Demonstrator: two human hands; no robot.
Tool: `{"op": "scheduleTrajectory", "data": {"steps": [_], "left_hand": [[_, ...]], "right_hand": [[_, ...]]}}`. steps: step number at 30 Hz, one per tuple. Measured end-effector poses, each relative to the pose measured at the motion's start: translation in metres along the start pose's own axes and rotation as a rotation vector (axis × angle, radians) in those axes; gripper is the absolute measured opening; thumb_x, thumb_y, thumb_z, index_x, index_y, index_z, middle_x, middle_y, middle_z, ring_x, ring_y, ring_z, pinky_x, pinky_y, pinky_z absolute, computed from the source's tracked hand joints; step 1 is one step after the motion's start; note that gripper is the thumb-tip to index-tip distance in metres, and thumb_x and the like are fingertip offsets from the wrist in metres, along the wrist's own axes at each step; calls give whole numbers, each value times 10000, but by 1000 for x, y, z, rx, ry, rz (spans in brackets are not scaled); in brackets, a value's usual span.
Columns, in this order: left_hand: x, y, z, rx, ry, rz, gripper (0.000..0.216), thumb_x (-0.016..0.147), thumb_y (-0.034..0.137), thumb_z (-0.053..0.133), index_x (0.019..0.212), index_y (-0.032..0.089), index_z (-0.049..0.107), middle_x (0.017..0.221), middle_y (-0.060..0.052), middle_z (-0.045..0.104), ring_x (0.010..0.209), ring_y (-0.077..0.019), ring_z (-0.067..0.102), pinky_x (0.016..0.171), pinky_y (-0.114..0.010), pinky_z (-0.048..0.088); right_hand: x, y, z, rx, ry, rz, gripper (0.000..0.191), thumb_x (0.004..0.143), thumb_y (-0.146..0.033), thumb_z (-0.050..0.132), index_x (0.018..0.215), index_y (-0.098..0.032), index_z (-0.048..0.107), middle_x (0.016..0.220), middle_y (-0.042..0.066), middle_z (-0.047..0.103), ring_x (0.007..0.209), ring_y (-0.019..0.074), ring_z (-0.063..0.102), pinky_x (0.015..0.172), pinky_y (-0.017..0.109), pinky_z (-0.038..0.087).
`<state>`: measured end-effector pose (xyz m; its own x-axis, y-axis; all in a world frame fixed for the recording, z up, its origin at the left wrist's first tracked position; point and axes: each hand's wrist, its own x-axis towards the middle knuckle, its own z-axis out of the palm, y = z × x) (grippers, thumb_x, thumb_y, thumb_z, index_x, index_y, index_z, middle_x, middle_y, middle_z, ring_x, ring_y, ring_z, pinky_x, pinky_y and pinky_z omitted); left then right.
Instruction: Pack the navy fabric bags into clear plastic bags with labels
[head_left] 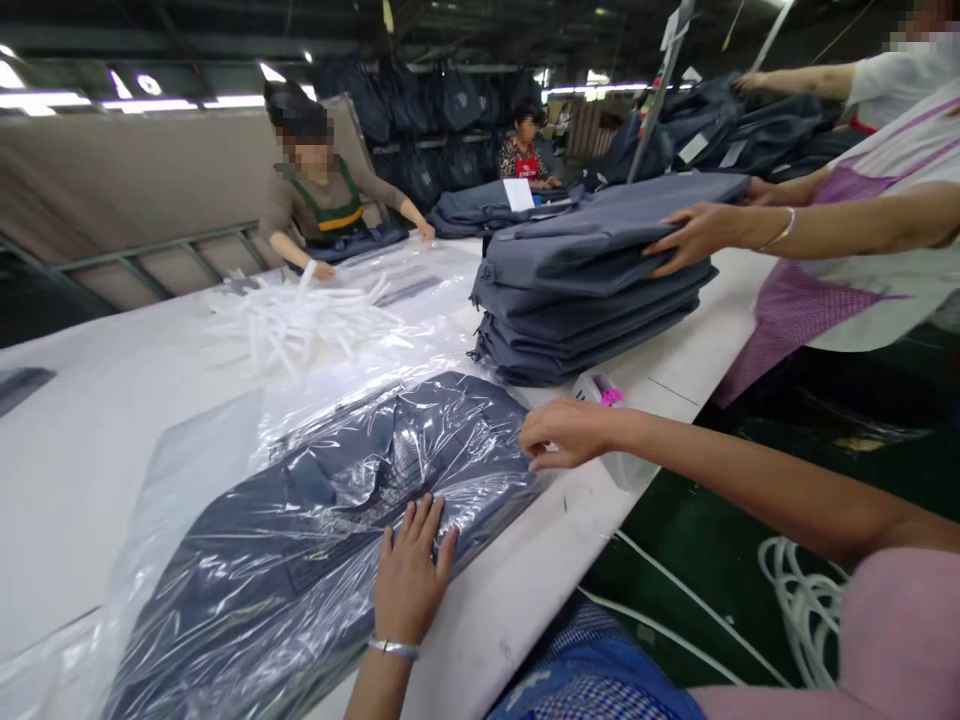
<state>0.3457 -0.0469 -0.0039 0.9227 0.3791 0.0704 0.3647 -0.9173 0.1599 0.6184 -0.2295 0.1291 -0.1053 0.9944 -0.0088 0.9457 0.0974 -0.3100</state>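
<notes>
A dark grey-blue fabric bag (315, 480) lies flat on the white table inside a clear, shiny plastic bag (184, 450), whose loose part spreads out to the left. My left hand (412, 575), a silver bangle at its wrist, rests palm down on the wrapped bag with the fingers stretched. At the right end of the wrapping is my right hand (570, 433). Its fingers are curled in a pinch at the plastic bag's edge; the exact grip is partly hidden. Just behind that hand stands a small clear container (596, 385) with something bright pink on it.
Beyond the wrapped bag a stack of folded grey bags (585, 290) stands, with a co-worker's hand (694, 235) on it. White strips (300, 315) lie heaped at the back left, near another person (322, 190). White cord (802, 600) is coiled on the floor at right.
</notes>
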Motion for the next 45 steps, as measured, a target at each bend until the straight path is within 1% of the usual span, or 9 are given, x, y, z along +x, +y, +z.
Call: {"op": "scheduleTrajectory", "data": {"steps": [4,14,22,26,28,32,35,40,45], "left_hand": [[-2,2,0,-8,32,10,521,987,453,375,1461,243,426,1506,-83,434,1407,-306,385,1103,-556,359],[-8,3,4,-23,30,11,538,971,456,407,1473,262,405,1521,-55,408,1413,-318,374,1123,-569,322],[-9,5,2,-47,30,-1,545,968,465,404,1475,264,403,1522,-38,405,1415,-319,367,1132,-570,300],[-8,5,1,-49,27,-2,542,965,471,410,1471,276,407,1517,-42,420,1413,-315,373,1136,-565,297],[-8,6,2,-53,30,-2,542,963,469,411,1472,280,405,1516,-39,423,1413,-313,374,1137,-564,295],[-9,6,4,-74,47,-1,547,961,473,409,1476,289,398,1516,-26,420,1413,-313,373,1138,-566,286],[-10,5,4,-69,53,3,547,960,476,407,1475,290,401,1515,-20,421,1411,-314,376,1135,-563,290],[-10,4,5,-38,46,12,552,961,476,403,1474,274,401,1518,-20,419,1412,-315,371,1131,-560,295],[-10,5,5,-56,30,-2,559,953,480,419,1478,287,397,1518,-29,422,1415,-319,367,1139,-557,287]], "right_hand": [[25,15,-2,1,-116,20,139,826,-309,696,772,-203,624,766,-19,653,736,131,561,584,244,267],[42,29,-13,-2,-177,17,129,836,-305,693,780,-205,634,783,-12,663,750,140,572,603,251,292],[45,28,-16,450,-93,48,205,874,-367,648,823,-168,655,766,0,638,725,123,582,696,228,405],[36,19,-24,588,-305,82,231,868,-390,647,797,-171,659,718,-15,629,664,110,575,632,217,392],[36,18,-23,471,-371,98,199,850,-367,666,770,-184,658,692,-24,631,626,105,557,587,222,349],[52,28,-14,113,-313,102,178,817,-320,702,706,-199,633,673,-26,633,614,113,523,556,250,260],[71,39,-8,-39,-328,75,178,812,-310,720,705,-202,627,706,-15,654,641,125,534,551,261,230],[92,49,-4,-181,-402,78,174,788,-341,758,727,-211,659,750,-1,684,673,139,556,551,272,208],[92,49,-12,-205,-386,76,176,781,-359,765,727,-223,666,731,-11,679,656,137,549,550,277,201]]}}
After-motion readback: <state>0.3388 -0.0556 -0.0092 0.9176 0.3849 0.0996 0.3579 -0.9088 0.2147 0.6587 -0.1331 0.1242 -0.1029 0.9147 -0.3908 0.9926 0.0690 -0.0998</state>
